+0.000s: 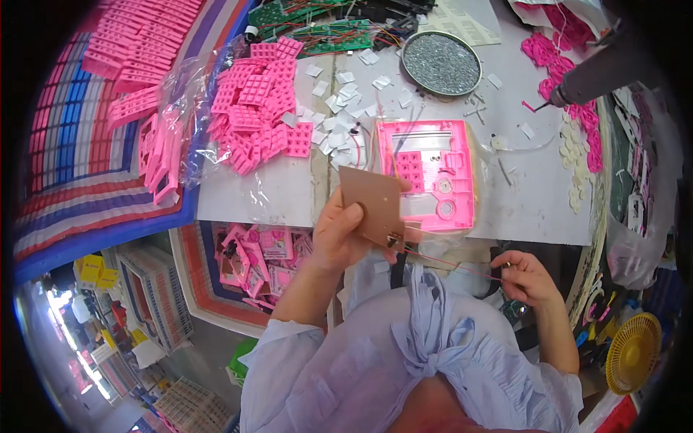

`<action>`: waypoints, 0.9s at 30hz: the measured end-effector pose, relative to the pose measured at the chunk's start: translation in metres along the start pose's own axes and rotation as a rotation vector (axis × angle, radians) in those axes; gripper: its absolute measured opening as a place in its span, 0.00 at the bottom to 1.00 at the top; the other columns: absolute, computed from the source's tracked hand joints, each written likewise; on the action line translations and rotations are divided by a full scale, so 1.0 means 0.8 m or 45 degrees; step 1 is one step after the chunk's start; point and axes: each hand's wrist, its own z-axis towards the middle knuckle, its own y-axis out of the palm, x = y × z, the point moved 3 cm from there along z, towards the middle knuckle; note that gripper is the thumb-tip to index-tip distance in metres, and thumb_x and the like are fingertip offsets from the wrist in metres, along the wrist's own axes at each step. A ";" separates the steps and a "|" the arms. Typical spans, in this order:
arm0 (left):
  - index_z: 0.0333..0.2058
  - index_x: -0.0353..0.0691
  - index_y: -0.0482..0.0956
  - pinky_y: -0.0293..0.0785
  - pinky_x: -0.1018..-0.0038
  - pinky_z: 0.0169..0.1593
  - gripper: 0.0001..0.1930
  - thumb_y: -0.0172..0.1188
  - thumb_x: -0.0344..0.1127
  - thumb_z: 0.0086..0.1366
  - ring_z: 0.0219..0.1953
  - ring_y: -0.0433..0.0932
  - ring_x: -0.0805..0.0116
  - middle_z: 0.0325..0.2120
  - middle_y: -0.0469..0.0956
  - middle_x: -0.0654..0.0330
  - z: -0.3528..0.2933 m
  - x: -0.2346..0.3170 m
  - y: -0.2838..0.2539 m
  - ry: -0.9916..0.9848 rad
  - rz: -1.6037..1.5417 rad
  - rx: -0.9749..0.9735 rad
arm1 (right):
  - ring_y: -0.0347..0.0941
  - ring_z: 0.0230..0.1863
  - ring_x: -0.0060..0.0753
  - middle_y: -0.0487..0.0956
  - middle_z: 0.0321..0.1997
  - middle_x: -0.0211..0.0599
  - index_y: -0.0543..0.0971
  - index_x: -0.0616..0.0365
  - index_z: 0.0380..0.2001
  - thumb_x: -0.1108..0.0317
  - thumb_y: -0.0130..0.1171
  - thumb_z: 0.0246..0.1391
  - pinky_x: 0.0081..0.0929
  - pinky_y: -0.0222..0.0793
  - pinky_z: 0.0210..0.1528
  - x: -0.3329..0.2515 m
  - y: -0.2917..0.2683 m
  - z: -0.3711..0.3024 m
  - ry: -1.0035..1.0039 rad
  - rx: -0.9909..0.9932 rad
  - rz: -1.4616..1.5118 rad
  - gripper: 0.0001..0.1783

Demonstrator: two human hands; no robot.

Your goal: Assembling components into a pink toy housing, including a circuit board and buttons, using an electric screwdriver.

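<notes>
My left hand [339, 234] holds a small brown circuit board [373, 204] upright by its lower left edge, just in front of the table's near edge. Thin red wires [451, 263] run from the board's bottom corner to my right hand [525, 276], which pinches their ends below the table edge. Behind the board, a pink plastic toy panel [440, 173] with a keypad and round holes lies flat on the white table [260, 191].
A heap of pink keypad pieces [260, 108] and small white squares [339, 101] lie at the table's back left. A round tin of screws [440, 63] and green circuit boards [317, 29] sit at the back. An electric screwdriver [599, 72] hangs at right. A crate of pink parts [260, 260] stands below.
</notes>
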 end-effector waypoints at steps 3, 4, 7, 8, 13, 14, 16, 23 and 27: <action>0.63 0.30 0.57 0.85 0.62 0.31 0.27 0.50 0.41 0.74 0.46 0.82 0.46 0.58 0.70 0.39 -0.001 -0.011 -0.001 -0.024 0.006 -0.054 | 0.69 0.15 0.19 0.82 0.24 0.35 0.77 0.65 0.52 0.72 0.58 0.61 0.19 0.65 0.20 -0.001 -0.017 -0.019 0.041 0.247 -0.610 0.16; 0.63 0.30 0.58 0.85 0.63 0.33 0.25 0.50 0.40 0.74 0.46 0.82 0.50 0.57 0.71 0.41 -0.003 -0.015 0.000 0.001 0.137 0.001 | 0.73 0.21 0.20 0.84 0.28 0.36 0.78 0.66 0.50 0.72 0.60 0.59 0.19 0.68 0.24 -0.015 -0.022 -0.029 -0.251 0.488 -1.122 0.17; 0.60 0.31 0.63 0.83 0.68 0.36 0.20 0.47 0.35 0.75 0.43 0.82 0.59 0.53 0.74 0.46 -0.009 -0.015 0.011 0.056 0.498 0.045 | 0.78 0.38 0.24 0.81 0.36 0.37 0.78 0.67 0.51 0.71 0.61 0.59 0.21 0.72 0.43 -0.087 0.008 -0.042 -0.735 0.777 -0.915 0.18; 0.59 0.31 0.65 0.83 0.69 0.38 0.18 0.46 0.34 0.76 0.42 0.82 0.62 0.52 0.75 0.48 -0.006 -0.014 0.014 0.057 0.584 -0.030 | 0.77 0.46 0.33 0.80 0.47 0.41 0.76 0.67 0.55 0.66 0.65 0.58 0.27 0.72 0.49 -0.108 0.025 -0.042 -0.897 0.604 -0.954 0.24; 0.52 0.31 0.73 0.78 0.76 0.39 0.12 0.49 0.28 0.73 0.38 0.79 0.70 0.45 0.75 0.54 -0.007 -0.009 0.030 -0.001 0.839 0.015 | 0.72 0.55 0.58 0.74 0.61 0.54 0.70 0.65 0.62 0.47 0.68 0.52 0.43 0.67 0.58 -0.150 0.134 0.041 -1.054 -0.218 -1.747 0.42; 0.51 0.31 0.73 0.77 0.76 0.39 0.11 0.51 0.27 0.72 0.37 0.78 0.71 0.43 0.75 0.54 -0.012 -0.009 0.026 0.058 0.989 0.070 | 0.72 0.55 0.59 0.73 0.62 0.54 0.69 0.64 0.64 0.47 0.68 0.52 0.44 0.67 0.58 -0.143 0.130 0.054 -0.866 -0.330 -1.851 0.43; 0.49 0.31 0.74 0.75 0.76 0.39 0.10 0.53 0.25 0.70 0.36 0.77 0.71 0.41 0.76 0.55 -0.016 -0.005 0.022 0.078 1.159 0.138 | 0.72 0.55 0.60 0.73 0.61 0.54 0.68 0.63 0.64 0.48 0.68 0.52 0.46 0.66 0.59 -0.152 0.131 0.064 -0.833 -0.372 -1.958 0.43; 0.48 0.32 0.74 0.74 0.75 0.38 0.10 0.55 0.26 0.69 0.34 0.77 0.70 0.37 0.76 0.56 -0.018 -0.023 0.034 0.109 1.467 -0.087 | 0.76 0.53 0.42 0.77 0.57 0.46 0.80 0.64 0.53 0.61 0.65 0.59 0.35 0.70 0.58 -0.169 0.180 0.091 -1.226 -0.430 -1.575 0.23; 0.65 0.37 0.64 0.78 0.75 0.40 0.24 0.51 0.24 0.71 0.43 0.79 0.67 0.53 0.74 0.51 -0.044 -0.047 0.015 -0.416 1.155 0.144 | 0.78 0.45 0.29 0.82 0.48 0.43 0.80 0.63 0.54 0.66 0.64 0.60 0.28 0.73 0.51 -0.157 0.160 0.106 -0.794 -0.365 -1.045 0.21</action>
